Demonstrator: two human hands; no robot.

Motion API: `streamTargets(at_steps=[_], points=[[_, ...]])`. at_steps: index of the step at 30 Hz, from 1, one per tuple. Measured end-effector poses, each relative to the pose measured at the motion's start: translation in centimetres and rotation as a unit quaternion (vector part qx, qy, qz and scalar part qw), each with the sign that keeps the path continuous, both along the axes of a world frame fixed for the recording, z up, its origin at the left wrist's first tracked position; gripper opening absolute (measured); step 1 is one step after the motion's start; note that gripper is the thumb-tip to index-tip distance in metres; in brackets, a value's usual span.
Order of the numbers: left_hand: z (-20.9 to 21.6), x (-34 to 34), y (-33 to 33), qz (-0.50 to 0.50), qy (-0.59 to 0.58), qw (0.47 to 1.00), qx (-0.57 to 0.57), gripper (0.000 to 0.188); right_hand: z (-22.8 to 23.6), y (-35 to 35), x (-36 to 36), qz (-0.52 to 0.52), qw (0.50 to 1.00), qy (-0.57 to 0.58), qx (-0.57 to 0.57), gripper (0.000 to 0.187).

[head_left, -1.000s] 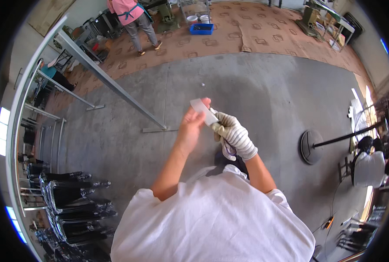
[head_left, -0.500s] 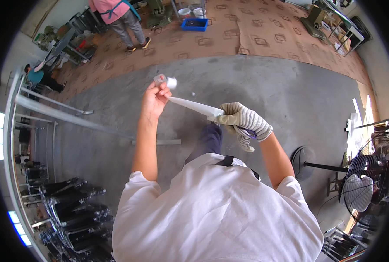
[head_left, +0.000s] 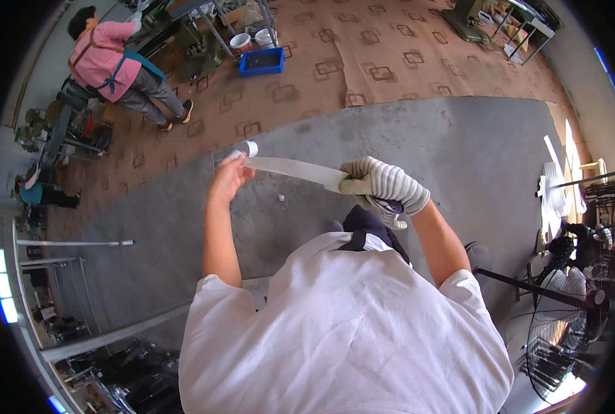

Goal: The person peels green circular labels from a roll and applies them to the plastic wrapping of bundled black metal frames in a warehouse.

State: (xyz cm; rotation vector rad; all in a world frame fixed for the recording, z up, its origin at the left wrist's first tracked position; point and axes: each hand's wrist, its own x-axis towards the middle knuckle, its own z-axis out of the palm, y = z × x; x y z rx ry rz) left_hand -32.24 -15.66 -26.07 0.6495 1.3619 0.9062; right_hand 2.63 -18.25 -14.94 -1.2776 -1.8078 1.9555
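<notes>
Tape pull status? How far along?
Done: a long strip of white tape is already drawn off the roll. In hand: the bare left hand holds the roll end, and the gloved right hand grips the other end, strip taut between them. Left: the strip is not yet cut and is stuck to nothing visible.

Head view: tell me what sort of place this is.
Probably a workshop or small factory floor: bare concrete floor, metal racks, a standing fan, and another person working at a cluttered bench.
</notes>
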Motion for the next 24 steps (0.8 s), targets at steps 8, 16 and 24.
streamTargets(at_steps=[8, 16, 24], points=[[7.9, 12.6, 13.3, -0.289, 0.386, 0.763, 0.43, 0.046, -2.9, 19.4, -2.0, 0.037, 0.989, -0.101, 0.098, 0.031], [10.4, 12.5, 30.7, -0.22, 0.451, 0.793, 0.346, 0.046, -2.8, 39.2, -6.4, 0.1, 0.922, -0.092, 0.363, 0.029], [10.0, 7.6, 44.8, -0.129, 0.384, 0.871, 0.277, 0.028, 0.0, 54.3, -11.0, 0.162, 0.909, -0.149, 0.355, 0.03]])
